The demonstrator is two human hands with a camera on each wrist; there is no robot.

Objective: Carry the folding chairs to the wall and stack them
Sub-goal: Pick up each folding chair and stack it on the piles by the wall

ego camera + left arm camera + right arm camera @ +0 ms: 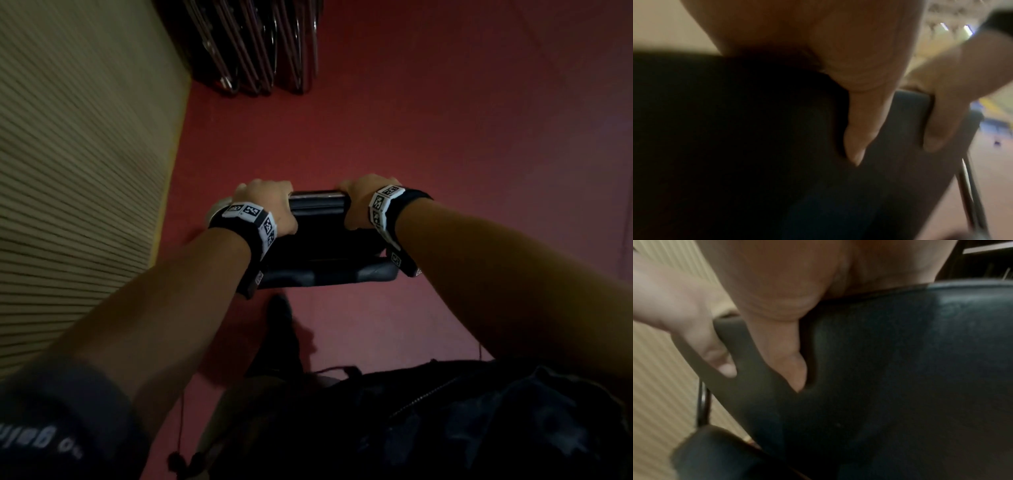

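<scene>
One folded black chair (322, 240) is seen at the centre of the head view, gripped by two hands: one left hand (265, 202) at its nine o'clock end and one right hand (364, 193) at its three o'clock end. Two marker-covered wristbands are counted, one per wrist. At twelve o'clock, a stack of folded chairs (253, 44) is leaned; roughly five are suggested, though an exact count cannot be told.

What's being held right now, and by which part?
A folded chair, gripped by both hands at its top edge: left hand at the left end, right hand at the right.
</scene>
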